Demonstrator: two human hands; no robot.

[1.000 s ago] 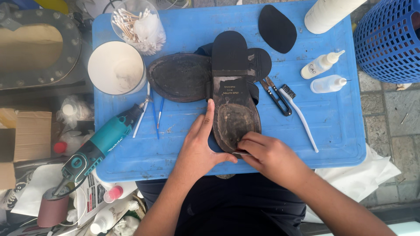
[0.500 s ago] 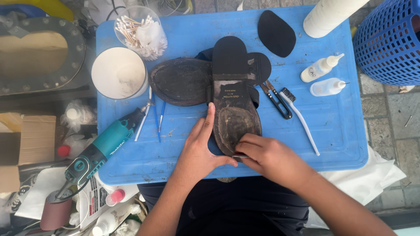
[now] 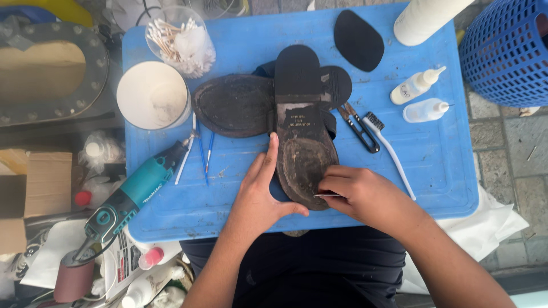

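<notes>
Worn shoe sole (image 3: 302, 154): left hand (image 3: 260, 197) braces it flat-palmed beside the toe; right hand (image 3: 365, 194) pinches a thin blade (image 3: 326, 195) — keep it shallow.

Two hands, left hand (image 3: 260, 194) and right hand (image 3: 365, 197), pressing a worn shoe sole (image 3: 302, 145) near the blue table's (image 3: 434, 171) front edge.

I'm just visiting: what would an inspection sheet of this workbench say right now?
Surface: blue plastic tabletop, scuffed.
Job's things: worn shoe sole facing up; second sole beside it.
Clutter: white cup, cotton swab jar, teal rotary tool, brush, clippers, two squeeze bottles.
Hands: left hand steadies the sole; right hand presses a thin blade against it.
Cables: nothing seen clearly.
Surroundings: blue basket, paved ground.
</notes>
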